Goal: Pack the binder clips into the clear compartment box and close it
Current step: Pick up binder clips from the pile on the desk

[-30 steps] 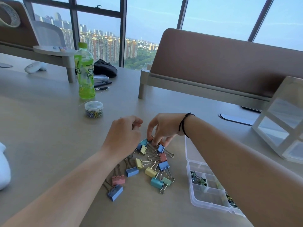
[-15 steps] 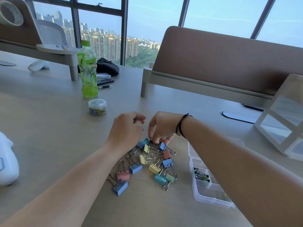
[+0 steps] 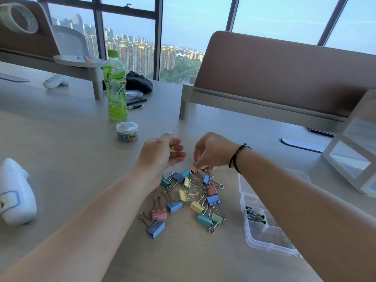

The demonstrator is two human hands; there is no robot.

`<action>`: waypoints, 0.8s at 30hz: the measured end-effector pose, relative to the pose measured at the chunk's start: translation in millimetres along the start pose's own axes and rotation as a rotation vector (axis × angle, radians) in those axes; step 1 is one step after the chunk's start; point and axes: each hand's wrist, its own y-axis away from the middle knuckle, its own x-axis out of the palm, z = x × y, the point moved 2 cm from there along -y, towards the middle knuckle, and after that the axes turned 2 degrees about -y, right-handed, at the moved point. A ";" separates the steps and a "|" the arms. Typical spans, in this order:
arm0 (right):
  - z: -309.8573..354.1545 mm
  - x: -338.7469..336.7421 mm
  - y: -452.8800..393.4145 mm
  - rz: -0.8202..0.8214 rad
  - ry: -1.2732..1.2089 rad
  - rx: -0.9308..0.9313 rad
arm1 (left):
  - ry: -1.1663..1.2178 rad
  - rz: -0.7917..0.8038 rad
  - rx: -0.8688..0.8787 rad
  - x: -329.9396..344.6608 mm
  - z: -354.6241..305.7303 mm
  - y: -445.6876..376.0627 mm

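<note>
Looking down, we see our left hand (image 3: 160, 153) raised just above the surface (image 3: 67, 159), its fingers (image 3: 177, 148) curled round a yellow clip (image 3: 172, 149) that shows only as a small edge between them. Our right hand (image 3: 211, 151), with a black cord (image 3: 237, 157) at the wrist, reaches down to the far edge of the clips (image 3: 189, 198); its fingers (image 3: 200, 164) pinch a pink clip (image 3: 195, 171) by the top, at the edge of the heap.

The clips lie in a loose pile between our 2 forearms, in blue, teal, yellow, pink and green, with wire handles pointing all ways. A blue clip (image 3: 156, 228) sits nearest us, a little apart from the pile.

Right of the pile stands the box (image 3: 264, 239), open, its lid (image 3: 244, 184) laid back toward the far side; our right forearm covers part of it. 1 compartment holds a few dark green clips (image 3: 255, 214).

Farther off we see a jar (image 3: 127, 131) of small coloured clips and, behind it, a green bottle (image 3: 115, 88).
</note>
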 end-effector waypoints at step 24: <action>18.9 3.8 -4.4 0.294 0.166 0.069 | 0.073 -0.098 0.063 -4.4 -5.3 -1.7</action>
